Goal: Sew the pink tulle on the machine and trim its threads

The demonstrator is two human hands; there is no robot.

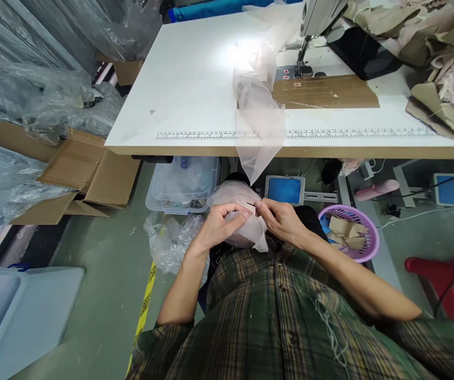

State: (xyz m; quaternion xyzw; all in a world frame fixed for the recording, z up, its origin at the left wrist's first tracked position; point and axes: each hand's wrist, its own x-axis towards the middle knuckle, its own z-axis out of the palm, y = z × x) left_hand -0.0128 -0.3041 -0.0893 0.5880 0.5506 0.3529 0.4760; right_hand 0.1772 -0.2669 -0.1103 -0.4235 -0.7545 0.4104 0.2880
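Note:
My left hand (222, 224) is closed on a piece of sheer pale pink fabric (239, 211) held in my lap, below the table edge. My right hand (280, 220) pinches a thin dark needle-like tool (250, 204) whose tip points left at the fabric. A long strip of the same sheer fabric (259, 121) runs from the sewing machine (319, 18) across the white table (187, 84) and hangs over its front edge toward my hands.
A brown card (325, 91) lies under the machine's needle. Beige fabric pieces (440, 47) pile at the right. Under the table stand a clear plastic bin (183, 184), a purple basket (351, 232) and a blue pedal box (285, 190). Cardboard boxes (88, 174) lie at the left.

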